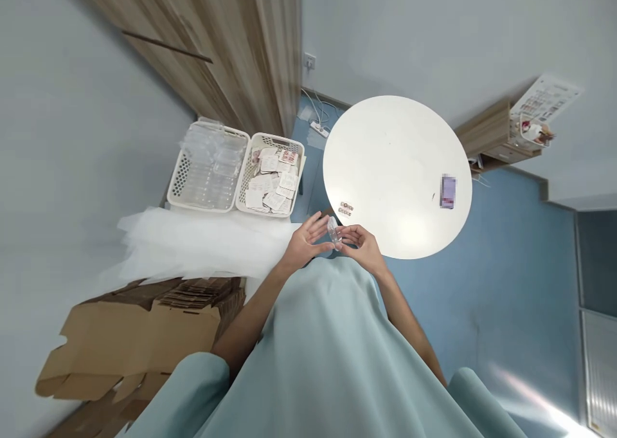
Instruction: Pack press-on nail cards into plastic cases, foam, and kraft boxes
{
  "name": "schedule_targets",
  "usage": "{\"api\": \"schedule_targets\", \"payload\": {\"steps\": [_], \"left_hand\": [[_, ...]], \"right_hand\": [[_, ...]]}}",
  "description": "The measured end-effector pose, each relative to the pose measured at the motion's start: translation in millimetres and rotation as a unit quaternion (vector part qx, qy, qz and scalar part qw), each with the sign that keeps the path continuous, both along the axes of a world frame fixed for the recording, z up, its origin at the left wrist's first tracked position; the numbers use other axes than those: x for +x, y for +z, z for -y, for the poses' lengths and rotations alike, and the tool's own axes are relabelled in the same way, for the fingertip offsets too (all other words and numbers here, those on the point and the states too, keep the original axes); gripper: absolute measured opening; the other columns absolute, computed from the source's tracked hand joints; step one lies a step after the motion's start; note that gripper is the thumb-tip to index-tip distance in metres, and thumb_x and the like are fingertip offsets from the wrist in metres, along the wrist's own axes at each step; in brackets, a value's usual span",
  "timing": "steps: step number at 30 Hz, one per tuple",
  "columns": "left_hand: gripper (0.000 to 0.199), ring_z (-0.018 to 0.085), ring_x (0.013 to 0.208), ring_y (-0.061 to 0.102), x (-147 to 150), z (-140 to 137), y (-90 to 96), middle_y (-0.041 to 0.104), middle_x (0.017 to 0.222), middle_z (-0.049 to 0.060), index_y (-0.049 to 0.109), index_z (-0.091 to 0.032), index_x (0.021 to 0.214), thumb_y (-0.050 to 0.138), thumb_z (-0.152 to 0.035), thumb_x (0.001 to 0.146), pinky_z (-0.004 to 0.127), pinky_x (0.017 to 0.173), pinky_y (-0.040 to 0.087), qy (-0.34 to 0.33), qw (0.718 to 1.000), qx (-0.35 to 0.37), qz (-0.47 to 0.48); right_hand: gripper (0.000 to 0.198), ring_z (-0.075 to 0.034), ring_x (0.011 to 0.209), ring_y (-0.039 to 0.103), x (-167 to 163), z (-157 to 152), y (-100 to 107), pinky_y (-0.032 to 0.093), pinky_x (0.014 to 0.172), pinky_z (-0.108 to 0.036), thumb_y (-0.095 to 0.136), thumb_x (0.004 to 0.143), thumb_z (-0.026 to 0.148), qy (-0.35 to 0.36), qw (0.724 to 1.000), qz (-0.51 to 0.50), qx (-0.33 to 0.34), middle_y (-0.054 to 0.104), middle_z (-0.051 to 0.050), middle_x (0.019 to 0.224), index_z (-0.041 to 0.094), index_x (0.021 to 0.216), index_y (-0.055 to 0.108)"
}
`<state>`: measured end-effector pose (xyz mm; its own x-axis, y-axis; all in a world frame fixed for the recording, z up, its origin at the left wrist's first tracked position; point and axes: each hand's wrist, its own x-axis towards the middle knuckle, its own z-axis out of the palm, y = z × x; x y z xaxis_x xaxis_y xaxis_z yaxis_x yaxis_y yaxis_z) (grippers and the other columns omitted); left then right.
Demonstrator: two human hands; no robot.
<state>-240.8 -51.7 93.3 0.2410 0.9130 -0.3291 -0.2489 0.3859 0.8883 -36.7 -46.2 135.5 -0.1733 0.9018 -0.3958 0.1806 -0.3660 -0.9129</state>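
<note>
A small clear plastic case [333, 230] is held up in front of my body, near the left edge of the round white table [395, 168]. My right hand [360, 247] pinches its lower right side between thumb and fingers. On its other side, my left hand [305, 242] is open, fingers stretched out and thumb apart; whether it touches the case I cannot tell. Just beyond the case, two short rows of small brownish oval pieces [346, 209] lie on the table's edge.
Left of me stand a white basket [174, 187] of clear plastic packaging and another basket [299, 168] full of printed cards. White wrapping sheet [207, 242] lies before them, with flat cardboard boxes [139, 338] below. A phone [448, 191] rests at the table's right.
</note>
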Motion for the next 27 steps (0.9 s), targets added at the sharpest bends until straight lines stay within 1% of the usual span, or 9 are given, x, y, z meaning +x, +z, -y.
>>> {"api": "schedule_targets", "payload": {"steps": [2, 4, 8, 14, 18, 21, 23, 24, 27], "left_hand": [[0.12, 0.042, 0.146, 0.055, 2.9, -0.3, 6.3, 0.055, 0.159, 0.023, 0.045, -0.022, 0.164, 0.098, -0.06, 0.063, 0.06, 0.124, 0.043, -0.028, 0.999, -0.022, -0.005], [0.116, 0.041, 0.142, 0.059, 5.9, -0.4, 15.7, 0.061, 0.154, 0.021, 0.051, -0.021, 0.16, 0.099, -0.06, 0.062, 0.06, 0.122, 0.046, -0.046, 0.998, -0.028, -0.014], [0.108, 0.041, 0.142, 0.059, 14.9, -3.5, 34.4, 0.067, 0.148, 0.019, 0.061, -0.021, 0.151, 0.102, -0.057, 0.058, 0.06, 0.124, 0.045, -0.057, 0.998, -0.012, -0.027], [0.095, 0.04, 0.143, 0.059, 38.1, -12.9, 61.2, 0.071, 0.144, 0.013, 0.067, -0.024, 0.144, 0.101, -0.053, 0.061, 0.058, 0.126, 0.045, -0.074, 0.996, 0.028, -0.049], [0.092, 0.04, 0.143, 0.059, 55.0, -17.2, 79.1, 0.071, 0.144, 0.011, 0.068, -0.026, 0.145, 0.102, -0.05, 0.062, 0.058, 0.126, 0.045, -0.095, 0.992, 0.052, -0.064], [0.092, 0.04, 0.143, 0.059, 69.9, -20.3, 86.8, 0.069, 0.146, 0.012, 0.068, -0.027, 0.145, 0.101, -0.05, 0.063, 0.059, 0.127, 0.044, -0.097, 0.991, 0.063, -0.069], [0.091, 0.039, 0.142, 0.06, 81.0, -22.6, 89.0, 0.069, 0.147, 0.012, 0.067, -0.027, 0.145, 0.101, -0.049, 0.064, 0.058, 0.127, 0.044, -0.092, 0.991, 0.069, -0.07], [0.09, 0.039, 0.142, 0.06, 86.7, -23.8, 89.6, 0.069, 0.146, 0.012, 0.067, -0.028, 0.145, 0.101, -0.048, 0.064, 0.058, 0.127, 0.044, -0.088, 0.991, 0.073, -0.072], [0.084, 0.038, 0.142, 0.06, 103.0, -27.4, 91.2, 0.069, 0.146, 0.01, 0.067, -0.031, 0.143, 0.1, -0.046, 0.067, 0.057, 0.126, 0.045, -0.079, 0.989, 0.094, -0.085]], "right_hand": [[0.045, -0.026, 0.123, 0.073, 5.7, 10.0, 3.3, 0.058, 0.109, -0.044, 0.09, 0.075, 0.05, 0.006, 1.0, -0.008, 0.015, 0.076, -0.011, 0.132, 0.024, 0.103, 0.067], [0.043, -0.026, 0.125, 0.072, 10.5, 16.7, 7.0, 0.058, 0.109, -0.044, 0.089, 0.077, 0.049, 0.014, 0.999, -0.014, 0.028, 0.075, -0.01, 0.135, 0.025, 0.104, 0.067], [0.042, -0.027, 0.127, 0.071, 21.1, 20.8, 15.2, 0.058, 0.108, -0.046, 0.089, 0.078, 0.047, 0.019, 0.998, -0.022, 0.057, 0.073, -0.011, 0.138, 0.025, 0.106, 0.065], [0.039, -0.028, 0.133, 0.068, 47.5, 17.9, 36.2, 0.055, 0.114, -0.049, 0.09, 0.079, 0.043, 0.011, 0.994, -0.018, 0.105, 0.072, -0.01, 0.14, 0.027, 0.102, 0.063], [0.04, -0.03, 0.136, 0.066, 73.4, 12.6, 54.1, 0.054, 0.114, -0.052, 0.09, 0.079, 0.041, 0.037, 0.992, -0.023, 0.117, 0.069, -0.01, 0.144, 0.028, 0.107, 0.064], [0.042, -0.032, 0.138, 0.064, 94.0, 5.2, 61.9, 0.056, 0.112, -0.052, 0.09, 0.078, 0.043, 0.057, 0.991, -0.015, 0.118, 0.069, -0.01, 0.144, 0.028, 0.109, 0.066], [0.045, -0.032, 0.139, 0.064, 107.2, -1.2, 63.5, 0.056, 0.112, -0.051, 0.089, 0.079, 0.044, 0.07, 0.99, -0.012, 0.122, 0.069, -0.009, 0.145, 0.029, 0.116, 0.066], [0.05, -0.031, 0.138, 0.064, 113.6, -4.9, 63.6, 0.056, 0.113, -0.051, 0.089, 0.08, 0.043, 0.078, 0.989, -0.013, 0.123, 0.068, -0.009, 0.146, 0.03, 0.122, 0.066], [0.076, -0.03, 0.139, 0.063, 130.8, -17.4, 62.3, 0.053, 0.117, -0.051, 0.092, 0.079, 0.041, 0.113, 0.985, -0.025, 0.126, 0.065, -0.008, 0.149, 0.034, 0.146, 0.057]]}}
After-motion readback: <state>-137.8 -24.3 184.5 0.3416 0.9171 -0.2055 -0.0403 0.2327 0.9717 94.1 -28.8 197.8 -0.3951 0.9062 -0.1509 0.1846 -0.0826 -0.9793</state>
